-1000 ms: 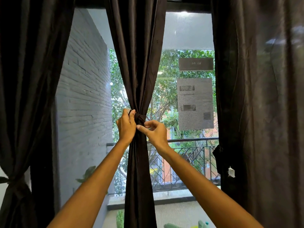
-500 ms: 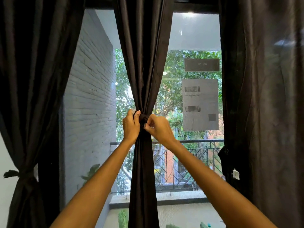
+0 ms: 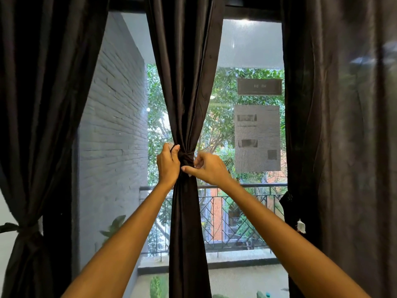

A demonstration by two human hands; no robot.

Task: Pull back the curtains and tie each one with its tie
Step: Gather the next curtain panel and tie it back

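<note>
Head view shows me the middle curtain (image 3: pixel 184 82) gathered at its waist by the tie (image 3: pixel 187 156). My left hand (image 3: pixel 168 163) grips the gathered cloth at the tie; my right hand (image 3: pixel 209 168) pinches the tie from the right. Left curtain (image 3: pixel 38 104) hangs already tied; right curtain (image 3: pixel 343 125) hangs loose.

Middle curtain (image 3: pixel 184 82) dark, gathered at waist by matching tie (image 3: pixel 187 157); left curtain (image 3: pixel 43 104) tied.

text: none legible | window sheet (image 3: pixel 257 138), dark plaque (image 3: pixel 259 86): print blurred
</note>
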